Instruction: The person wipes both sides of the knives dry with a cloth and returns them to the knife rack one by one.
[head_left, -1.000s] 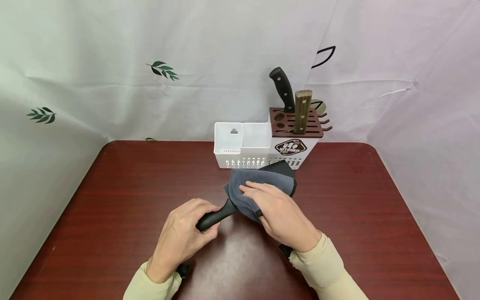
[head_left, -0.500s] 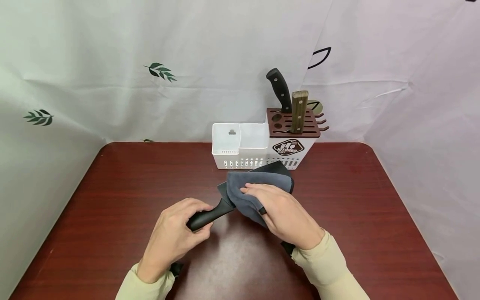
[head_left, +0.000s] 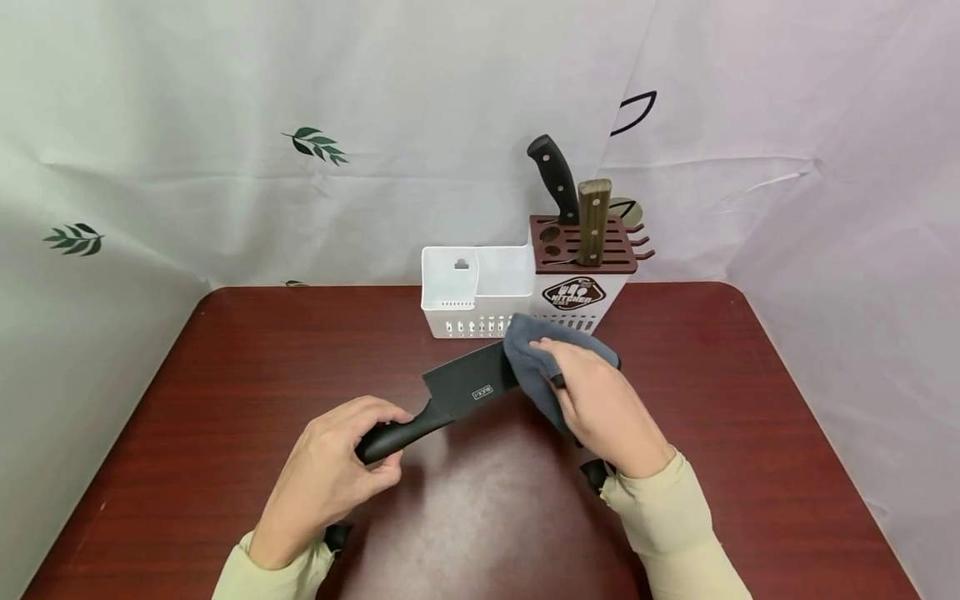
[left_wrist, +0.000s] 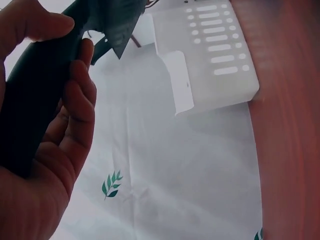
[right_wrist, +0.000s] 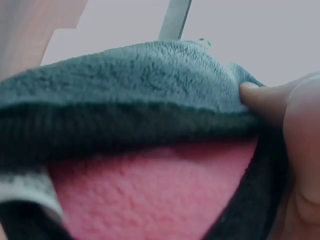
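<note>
My left hand (head_left: 322,479) grips the black handle (head_left: 397,437) of a black cleaver, thumb and fingers on either side of it, as the left wrist view also shows. The cleaver blade (head_left: 468,383) slants up to the right above the table, with a small white mark on its face. A grey-blue cloth (head_left: 528,358) covers the blade's far end. My right hand (head_left: 607,408) holds that folded cloth, its thumb pressing the fabric (right_wrist: 125,75) in the right wrist view. Pink lining (right_wrist: 150,195) shows inside the fold there. The blade's tip is hidden under the cloth.
Behind the cloth stands a white knife rack (head_left: 442,321) with a brown slotted top (head_left: 621,260). It bears a black-handled knife (head_left: 557,179) and a wooden-handled knife (head_left: 594,221). The reddish-brown table (head_left: 285,367) meets white sheets (head_left: 187,100) at the back and sides.
My right hand has slid the cloth to the right along the blade, so most of the blade face now shows. My left hand and the handle have shifted slightly left.
</note>
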